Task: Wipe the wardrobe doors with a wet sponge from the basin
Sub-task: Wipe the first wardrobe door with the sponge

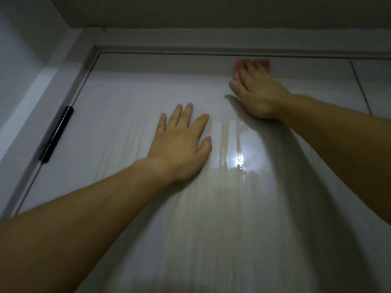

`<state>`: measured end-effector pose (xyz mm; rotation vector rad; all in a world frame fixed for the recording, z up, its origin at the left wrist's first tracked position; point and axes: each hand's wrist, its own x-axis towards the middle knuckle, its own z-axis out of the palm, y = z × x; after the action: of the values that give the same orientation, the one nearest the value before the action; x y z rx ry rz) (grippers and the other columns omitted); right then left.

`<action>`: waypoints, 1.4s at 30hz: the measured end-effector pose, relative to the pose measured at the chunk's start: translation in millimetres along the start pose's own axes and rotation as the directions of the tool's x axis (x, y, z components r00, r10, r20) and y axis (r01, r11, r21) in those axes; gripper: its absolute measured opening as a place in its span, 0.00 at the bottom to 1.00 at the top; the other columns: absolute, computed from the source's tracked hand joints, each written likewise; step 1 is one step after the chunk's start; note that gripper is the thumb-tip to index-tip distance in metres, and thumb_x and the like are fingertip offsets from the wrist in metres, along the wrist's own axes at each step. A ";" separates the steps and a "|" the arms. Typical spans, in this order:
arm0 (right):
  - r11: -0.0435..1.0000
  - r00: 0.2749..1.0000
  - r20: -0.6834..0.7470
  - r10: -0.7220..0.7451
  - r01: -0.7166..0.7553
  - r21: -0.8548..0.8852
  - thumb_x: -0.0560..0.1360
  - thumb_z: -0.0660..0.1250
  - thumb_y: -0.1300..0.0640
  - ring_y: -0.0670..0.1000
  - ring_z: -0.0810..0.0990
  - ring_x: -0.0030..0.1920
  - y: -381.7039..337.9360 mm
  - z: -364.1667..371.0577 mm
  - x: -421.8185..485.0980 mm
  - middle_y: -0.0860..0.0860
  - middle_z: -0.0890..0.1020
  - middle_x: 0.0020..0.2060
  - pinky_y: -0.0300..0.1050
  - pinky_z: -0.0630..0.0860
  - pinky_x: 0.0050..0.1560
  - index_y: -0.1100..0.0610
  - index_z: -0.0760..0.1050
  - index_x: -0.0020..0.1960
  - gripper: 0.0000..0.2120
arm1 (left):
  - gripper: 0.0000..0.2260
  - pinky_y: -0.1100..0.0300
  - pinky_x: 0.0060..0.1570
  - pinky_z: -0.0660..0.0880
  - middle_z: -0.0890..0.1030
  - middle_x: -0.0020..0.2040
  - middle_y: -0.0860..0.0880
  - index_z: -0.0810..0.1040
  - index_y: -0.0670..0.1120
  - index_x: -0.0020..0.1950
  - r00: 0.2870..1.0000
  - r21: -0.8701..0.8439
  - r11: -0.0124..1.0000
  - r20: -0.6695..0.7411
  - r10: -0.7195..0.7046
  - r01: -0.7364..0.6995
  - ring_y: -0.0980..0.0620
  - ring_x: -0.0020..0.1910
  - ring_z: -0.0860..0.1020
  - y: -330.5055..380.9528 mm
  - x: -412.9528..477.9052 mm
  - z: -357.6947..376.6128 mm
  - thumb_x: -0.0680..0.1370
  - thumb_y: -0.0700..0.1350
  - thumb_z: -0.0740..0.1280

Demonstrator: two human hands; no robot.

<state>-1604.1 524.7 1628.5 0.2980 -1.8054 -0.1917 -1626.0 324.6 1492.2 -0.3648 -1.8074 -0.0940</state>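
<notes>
We see our left hand (182, 142) laid flat on the white wardrobe door (127, 92), fingers straight and slightly spread, holding nothing, palm against the panel. Our right hand (256, 92) reaches higher and further right. Its fingers are stretched over a pink sponge (238, 67) and press it against the door rather than closing round it. The thumb lies beside the sponge's lower left edge. That hand is blurred, so we cannot tell the finer lie of its fingers.

The sponge sits under our right fingers, at the top of the door and just below the door frame (190, 48). Only its left side and upper edge show past the fingers.

Between our two hands and below them, wet streaks (224, 140) run down the glossy panel. A bright glare (239, 160) shines just right of our left wrist.

Well to the left of our left hand, a black hinge (57, 134) joins the door to the frame. Beyond our right forearm, a narrow gap separates this panel from a second door (376, 81).
</notes>
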 end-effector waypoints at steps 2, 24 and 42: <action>0.997 0.997 0.008 -0.076 0.076 -0.021 0.84 0.44 0.36 0.55 0.39 0.82 -7.9 6.0 -16.1 0.54 0.41 0.83 0.50 0.37 0.80 0.55 0.39 0.83 0.36 | 0.28 0.43 0.81 0.40 0.43 0.84 0.47 0.47 0.56 0.83 1.000 0.008 1.000 -0.017 0.004 -0.004 0.47 0.83 0.41 -0.1 -1.1 1.4 0.84 0.60 0.49; 0.999 0.999 -0.023 0.037 -0.037 -0.015 0.85 0.44 0.38 0.57 0.39 0.82 72.9 -5.5 -25.2 0.55 0.42 0.83 0.51 0.36 0.80 0.56 0.39 0.83 0.35 | 0.29 0.42 0.80 0.40 0.41 0.84 0.47 0.44 0.56 0.83 0.999 0.047 0.998 -0.009 0.046 -0.045 0.47 0.83 0.38 52.6 11.7 11.3 0.84 0.62 0.46; 0.997 0.997 -0.013 0.074 -0.074 -0.021 0.85 0.43 0.37 0.54 0.38 0.82 147.1 -15.1 -43.7 0.52 0.40 0.83 0.47 0.34 0.77 0.53 0.38 0.83 0.34 | 0.28 0.43 0.81 0.42 0.45 0.84 0.46 0.51 0.54 0.83 0.997 -0.018 0.998 -0.054 0.055 -0.056 0.45 0.83 0.41 127.0 22.9 21.1 0.84 0.61 0.47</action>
<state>-1594.2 678.5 1633.9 0.2159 -1.7982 -0.1570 -1613.2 454.7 1492.4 -0.4224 -1.7429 -0.0812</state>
